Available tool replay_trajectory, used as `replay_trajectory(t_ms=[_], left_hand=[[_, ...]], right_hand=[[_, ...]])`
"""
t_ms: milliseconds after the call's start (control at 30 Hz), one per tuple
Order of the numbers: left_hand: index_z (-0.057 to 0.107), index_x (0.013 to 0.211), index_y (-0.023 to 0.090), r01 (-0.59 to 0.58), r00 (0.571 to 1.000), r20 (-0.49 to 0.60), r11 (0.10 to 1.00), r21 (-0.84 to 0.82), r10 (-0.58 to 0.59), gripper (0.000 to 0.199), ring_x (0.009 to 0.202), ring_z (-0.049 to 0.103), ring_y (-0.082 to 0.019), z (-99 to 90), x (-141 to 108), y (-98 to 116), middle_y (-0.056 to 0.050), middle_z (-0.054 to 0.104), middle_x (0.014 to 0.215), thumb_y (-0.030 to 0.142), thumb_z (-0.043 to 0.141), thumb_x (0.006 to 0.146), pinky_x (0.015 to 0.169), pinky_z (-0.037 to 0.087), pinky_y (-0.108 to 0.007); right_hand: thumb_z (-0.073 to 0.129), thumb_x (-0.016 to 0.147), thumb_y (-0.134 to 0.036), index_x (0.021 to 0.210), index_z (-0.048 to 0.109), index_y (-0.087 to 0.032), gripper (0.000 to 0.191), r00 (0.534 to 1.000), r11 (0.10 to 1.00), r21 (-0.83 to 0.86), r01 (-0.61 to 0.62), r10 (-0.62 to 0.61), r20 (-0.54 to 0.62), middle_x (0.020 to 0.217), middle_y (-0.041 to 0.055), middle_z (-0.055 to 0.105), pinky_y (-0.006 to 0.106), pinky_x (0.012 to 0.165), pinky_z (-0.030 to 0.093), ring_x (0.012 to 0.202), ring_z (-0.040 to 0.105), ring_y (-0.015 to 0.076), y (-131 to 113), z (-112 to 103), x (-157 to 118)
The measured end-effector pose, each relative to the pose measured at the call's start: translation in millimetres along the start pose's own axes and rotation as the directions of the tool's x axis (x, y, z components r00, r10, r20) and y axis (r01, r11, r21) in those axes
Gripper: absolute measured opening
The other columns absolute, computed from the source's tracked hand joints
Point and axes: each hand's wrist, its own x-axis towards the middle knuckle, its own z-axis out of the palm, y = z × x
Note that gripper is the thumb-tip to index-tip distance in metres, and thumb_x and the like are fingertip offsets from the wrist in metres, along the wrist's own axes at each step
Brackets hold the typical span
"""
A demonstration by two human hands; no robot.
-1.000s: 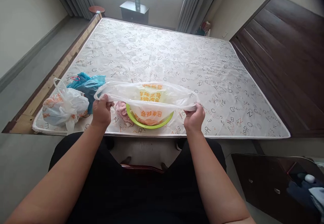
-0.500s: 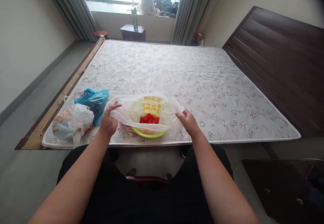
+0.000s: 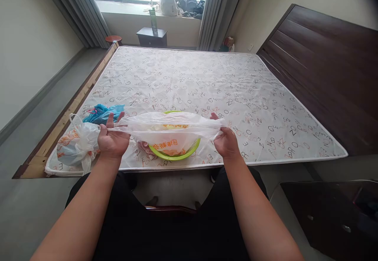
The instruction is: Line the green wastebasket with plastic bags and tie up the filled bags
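Note:
A white plastic bag (image 3: 165, 138) with orange printing is stretched sideways over a lime-green basin (image 3: 193, 149), its mouth pulled nearly flat. My left hand (image 3: 113, 139) grips one end of the bag near the thumb, with some fingers raised. At the opposite end, my right hand (image 3: 226, 139) pinches the bag between thumb and fingers. The bag's contents are hidden behind its front wall. A pinkish cloth-like thing (image 3: 147, 149) lies against the basin's left side.
Left of my left hand sit a knotted white bag (image 3: 77, 143) and a blue plastic bag (image 3: 103, 113). All rest on the letter-patterned mattress (image 3: 177, 80). A dark headboard (image 3: 321, 76) rises at right; a dark cabinet (image 3: 330, 210) stands at lower right.
Both hands have moved apart, drawing the bag's mouth from a wide opening into a taut band. The red contents seen before are now covered. The view has shifted slightly.

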Motion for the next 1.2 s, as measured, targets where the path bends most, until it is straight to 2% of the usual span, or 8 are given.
replay_trajectory(t_ms=[333, 500, 700, 800, 900, 1000, 1100, 1200], left_hand=[[0.052, 0.15, 0.029, 0.029, 0.995, -0.101, 0.995, 0.094, -0.02, 0.054, 0.117, 0.072, -0.028, 4.2, 0.1, -12.8, -0.012, 0.075, 0.122, 0.059, 0.039, 0.107, 0.098, 0.059, -0.051], [0.045, 0.157, 0.026, 0.097, 0.993, -0.091, 0.974, 0.205, -0.08, 0.067, 0.104, 0.075, -0.027, 6.6, -8.1, -38.4, -0.013, 0.077, 0.112, 0.06, 0.057, 0.101, 0.095, 0.059, -0.047], [0.032, 0.165, 0.031, -0.112, 0.994, 0.044, 0.955, 0.276, 0.104, 0.08, 0.123, 0.069, -0.025, 32.0, -27.4, -42.9, -0.011, 0.077, 0.12, 0.053, 0.068, 0.097, 0.112, 0.047, -0.044], [0.037, 0.164, 0.029, -0.183, 0.983, 0.062, 0.944, 0.276, 0.172, 0.078, 0.12, 0.071, -0.027, 45.8, -37.3, -30.3, -0.003, 0.076, 0.086, 0.06, 0.064, 0.097, 0.118, 0.041, -0.048], [0.05, 0.157, 0.026, -0.159, 0.986, 0.082, 0.953, 0.256, 0.143, 0.07, 0.081, 0.077, -0.023, 58.1, -51.4, -21.2, 0.008, 0.05, 0.052, 0.062, 0.061, 0.098, 0.116, 0.043, -0.051], [0.059, 0.15, 0.028, -0.138, 0.984, 0.141, 0.956, 0.26, 0.104, 0.059, 0.041, 0.054, -0.012, 67.9, -69.2, -22.5, 0.012, 0.035, 0.045, 0.061, 0.057, 0.101, 0.104, 0.056, -0.047], [0.059, 0.149, 0.029, -0.057, 0.958, 0.283, 0.944, 0.326, -0.04, 0.059, 0.031, 0.034, -0.009, 71.1, -83.4, -32.9, 0.012, 0.034, 0.044, 0.06, 0.06, 0.099, 0.067, 0.063, -0.037], [0.056, 0.149, 0.024, 0.137, 0.853, 0.39, 0.87, 0.474, -0.346, 0.062, 0.032, 0.03, -0.009, 66.1, -89.2, -46.2, 0.011, 0.038, 0.048, 0.058, 0.061, 0.098, 0.042, 0.05, -0.027]], right_hand=[[0.069, 0.079, -0.043, 0.073, 0.067, -0.027, 0.017, 0.997, 0.993, 0.113, 0.015, -0.007, -0.071, 0.129, 0.0037, 0.073, 0.054, 0.113, 0.049, 0.138, 0.058, 0.0315, -5.5, 0.9, -2.5], [0.054, 0.086, -0.067, 0.098, 0.074, -0.035, 0.04, 0.998, 0.984, -0.174, 0.043, -0.052, -0.048, 0.127, 0.0027, 0.072, 0.054, 0.105, 0.051, 0.134, 0.06, 0.0317, -14.4, -4.5, -0.9], [0.056, 0.085, -0.074, 0.128, 0.068, -0.028, 0.064, 0.992, 0.944, -0.325, -0.059, 0.021, -0.121, 0.074, 0.0015, 0.07, 0.04, 0.078, 0.056, 0.075, 0.07, 0.023, -8.0, -7.4, 6.8], [0.064, 0.083, -0.066, 0.144, 0.058, -0.027, 0.073, 0.998, 0.928, -0.366, -0.067, 0.064, -0.021, 0.086, 0.0034, 0.076, 0.035, 0.074, 0.055, 0.078, 0.07, 0.0225, -0.2, 6.2, -0.9], [0.07, 0.078, -0.059, 0.155, 0.045, -0.031, 0.086, 0.99, 0.917, -0.394, -0.056, 0.102, 0.096, 0.103, 0.0044, 0.078, 0.035, 0.077, 0.056, 0.085, 0.071, 0.0231, 7.8, 22.2, -7.8], [0.064, 0.08, -0.061, 0.156, 0.044, -0.031, 0.084, 0.988, 0.93, -0.36, -0.071, 0.115, 0.101, 0.111, 0.0058, 0.078, 0.04, 0.084, 0.057, 0.096, 0.072, 0.0261, 12.1, 32.1, -8.0], [0.048, 0.085, -0.074, 0.156, 0.042, -0.033, 0.082, 0.996, 0.957, -0.281, -0.071, 0.085, 0.038, 0.126, 0.0081, 0.074, 0.045, 0.088, 0.058, 0.109, 0.071, 0.0285, 8.9, 34.1, -4.7], [0.04, 0.088, -0.081, 0.158, 0.037, -0.038, 0.082, 1.0, 0.981, -0.192, 0.0, -0.003, -0.017, 0.143, 0.0075, 0.065, 0.042, 0.088, 0.059, 0.103, 0.073, 0.023, 0.3, 32.1, -4.5]])
